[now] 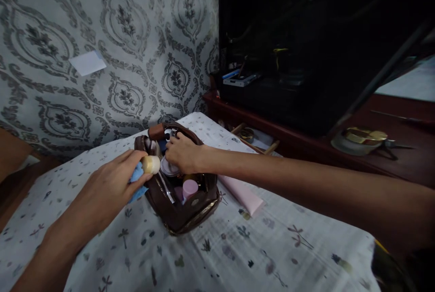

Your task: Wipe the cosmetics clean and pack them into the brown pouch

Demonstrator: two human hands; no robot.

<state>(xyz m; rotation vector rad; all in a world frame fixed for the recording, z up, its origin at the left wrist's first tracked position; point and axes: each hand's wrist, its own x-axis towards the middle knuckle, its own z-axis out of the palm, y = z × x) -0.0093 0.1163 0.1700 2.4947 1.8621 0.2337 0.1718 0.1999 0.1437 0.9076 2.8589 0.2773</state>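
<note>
A brown zip pouch [176, 213] lies open on a floral cloth, packed with small cosmetic items, among them a pink-capped bottle [189, 188]. My left hand [108, 183] is closed around a blue tube with a cream cap [150, 164], held at the pouch's left rim. My right hand [183, 151] reaches into the pouch from the right, fingers curled over a round lidded jar [169, 168]. Whether it grips the jar or only presses on it is hidden.
A pink flat tube [241, 192] lies on the cloth [238, 246] just right of the pouch. Behind stands a dark wooden shelf [306, 142] with a black unit [306, 47], a gold-lidded dish [363, 138] and small objects. Patterned wallpaper [102, 56] fills the left.
</note>
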